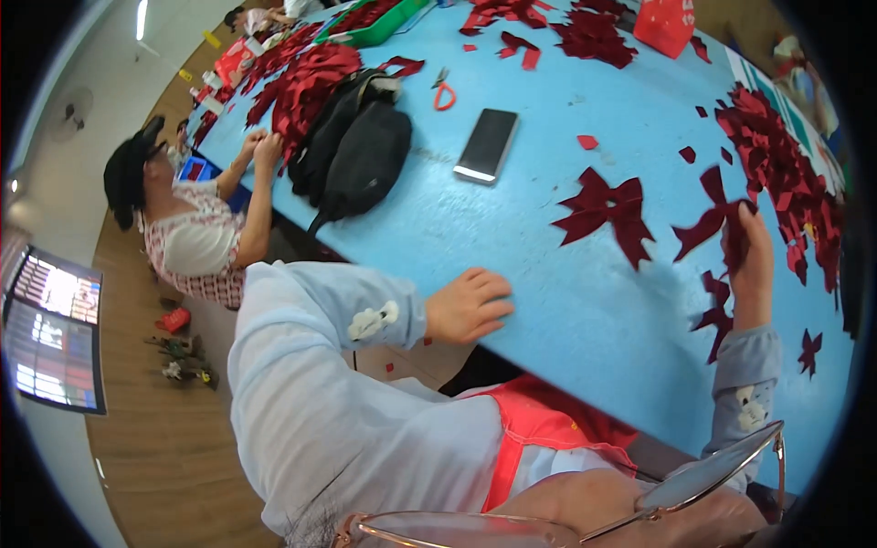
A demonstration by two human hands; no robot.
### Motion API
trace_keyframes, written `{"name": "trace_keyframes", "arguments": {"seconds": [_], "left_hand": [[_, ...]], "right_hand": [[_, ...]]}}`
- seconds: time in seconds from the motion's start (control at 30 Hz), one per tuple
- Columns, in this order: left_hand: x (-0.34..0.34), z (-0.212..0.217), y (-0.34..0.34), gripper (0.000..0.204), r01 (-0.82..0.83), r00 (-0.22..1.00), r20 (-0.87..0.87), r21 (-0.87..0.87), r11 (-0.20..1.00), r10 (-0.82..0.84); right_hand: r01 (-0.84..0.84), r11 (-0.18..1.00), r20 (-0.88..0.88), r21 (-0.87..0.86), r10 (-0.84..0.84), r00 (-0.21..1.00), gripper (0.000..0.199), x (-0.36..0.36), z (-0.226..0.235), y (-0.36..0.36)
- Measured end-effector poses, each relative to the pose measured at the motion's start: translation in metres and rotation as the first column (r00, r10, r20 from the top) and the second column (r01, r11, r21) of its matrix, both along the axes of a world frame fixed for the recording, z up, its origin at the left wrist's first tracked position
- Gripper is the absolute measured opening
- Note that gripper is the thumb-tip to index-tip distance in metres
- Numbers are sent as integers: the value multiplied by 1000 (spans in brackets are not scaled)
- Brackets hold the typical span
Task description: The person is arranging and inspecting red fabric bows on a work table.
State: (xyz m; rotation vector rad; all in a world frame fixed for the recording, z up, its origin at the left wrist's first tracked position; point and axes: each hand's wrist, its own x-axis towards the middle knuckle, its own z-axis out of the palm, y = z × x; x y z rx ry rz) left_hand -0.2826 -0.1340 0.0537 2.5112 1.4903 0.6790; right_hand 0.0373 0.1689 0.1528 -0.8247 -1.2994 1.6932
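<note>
My right hand [755, 260] is closed on a dark red velvet bow [708, 219], holding it by its right side above the blue table [539, 265]. Another dark red bow [610, 212] lies flat to the left of it. Just below the held bow are more dark red velvet pieces [715, 313]. My left hand [470, 306] rests palm down at the table's near edge, fingers loosely bent and a little apart, with nothing visible in it. Its underside is hidden.
A phone [487, 146], orange-handled scissors [444, 94] and a black bag [361, 146] lie farther back. Heaps of red velvet [786, 173] line the right side. At the left, another person [206, 215] works beside a red heap [311, 87]. A green tray [379, 23] stands at the far end.
</note>
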Motion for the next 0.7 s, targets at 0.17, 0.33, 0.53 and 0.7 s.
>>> {"name": "trace_keyframes", "arguments": {"seconds": [0.17, 0.33, 0.53, 0.7], "left_hand": [[-19, 23, 132, 33, 46, 997, -57, -116, 992, -52], [-27, 66, 210, 33, -1, 999, -50, -143, 990, -6], [-40, 128, 225, 36, -4, 998, -58, -178, 984, -6], [-35, 114, 158, 35, -94, 993, -99, -277, 956, 69]], "right_hand": [[219, 976, -69, 12, -218, 973, 16, -31, 44, 221], [-63, 998, 98, -19, 64, 993, 12, -48, 60, 334], [-114, 950, 101, -290, 149, 984, 13, -81, 102, 320], [-155, 928, -17, -339, 158, 987, 16, -134, 149, 251]]}}
